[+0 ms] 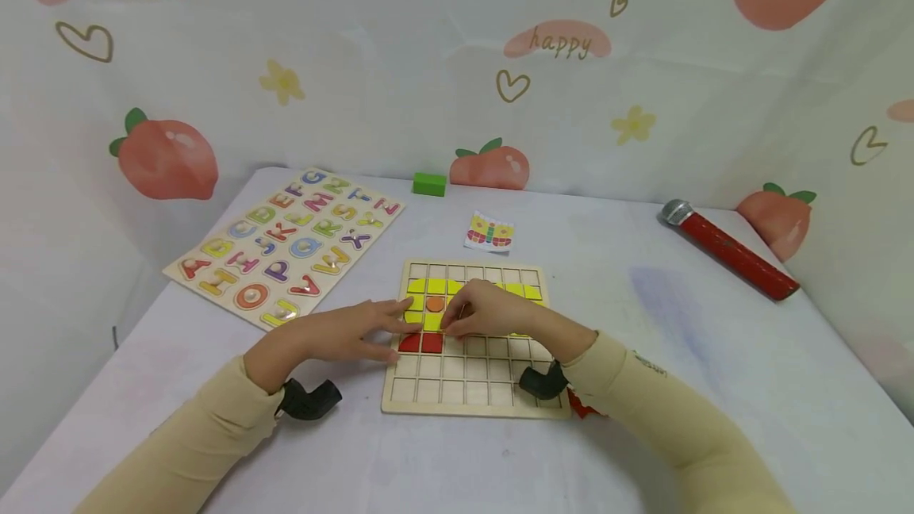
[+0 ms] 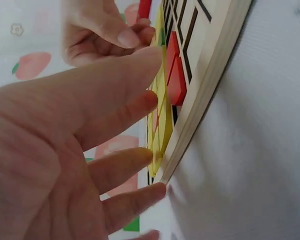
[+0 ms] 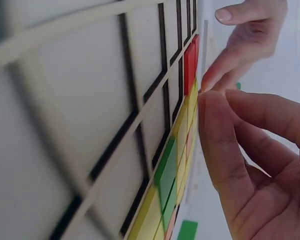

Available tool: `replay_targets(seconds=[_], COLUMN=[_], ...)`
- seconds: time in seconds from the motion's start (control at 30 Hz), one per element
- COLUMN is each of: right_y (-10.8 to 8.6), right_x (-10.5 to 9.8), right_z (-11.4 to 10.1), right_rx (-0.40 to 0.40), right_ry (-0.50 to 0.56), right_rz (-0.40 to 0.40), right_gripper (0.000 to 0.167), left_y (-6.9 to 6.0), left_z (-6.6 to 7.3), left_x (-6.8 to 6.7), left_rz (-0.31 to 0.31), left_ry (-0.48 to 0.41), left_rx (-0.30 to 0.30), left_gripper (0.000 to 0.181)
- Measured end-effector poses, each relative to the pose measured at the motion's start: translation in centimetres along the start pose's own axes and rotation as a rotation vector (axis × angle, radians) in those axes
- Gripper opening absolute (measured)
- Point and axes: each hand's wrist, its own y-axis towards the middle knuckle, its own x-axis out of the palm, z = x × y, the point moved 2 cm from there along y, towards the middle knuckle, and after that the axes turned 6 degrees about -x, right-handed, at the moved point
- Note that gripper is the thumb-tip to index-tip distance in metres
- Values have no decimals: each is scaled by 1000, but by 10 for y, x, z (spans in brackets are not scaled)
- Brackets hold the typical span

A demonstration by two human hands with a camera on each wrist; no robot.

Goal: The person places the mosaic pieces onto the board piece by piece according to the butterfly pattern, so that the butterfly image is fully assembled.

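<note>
A wooden grid board (image 1: 443, 393) lies on the table with rows of flat yellow tiles (image 1: 436, 286), an orange round piece (image 1: 435, 304) and two red tiles (image 1: 432, 343). Green tiles (image 3: 166, 162) show among the yellow ones in the right wrist view. My left hand (image 1: 350, 331) spreads its fingers at the board's left edge, fingertips by the yellow and red tiles. Over the board, my right hand (image 1: 493, 309) has thumb and index fingertips together beside a yellow tile. Whether something thin sits between those fingertips is hidden. It also covers part of the tile rows.
A small card with a butterfly pattern (image 1: 489, 232) lies behind the board. To the left is an alphabet puzzle board (image 1: 286, 248); a green block (image 1: 429, 184) stands at the back. A red toy microphone (image 1: 735, 252) lies at right. Red pieces (image 1: 584, 404) peek out beneath the right forearm.
</note>
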Motion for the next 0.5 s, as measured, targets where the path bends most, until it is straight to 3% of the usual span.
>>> replay_targets(seconds=[0.1, 0.27, 0.5], right_y=[-10, -34, -74], right_x=[-3, -13, -28], right_z=[8, 23, 53], right_rx=[19, 74, 217], right_ry=[56, 158, 165], right_rz=[28, 68, 143], right_gripper=[12, 17, 23], left_y=[3, 7, 8], left_z=[1, 1, 2], left_x=[2, 6, 8], left_rz=[16, 14, 9], left_ry=[20, 23, 65], left_rx=[-13, 21, 32], left_gripper=[52, 57, 57])
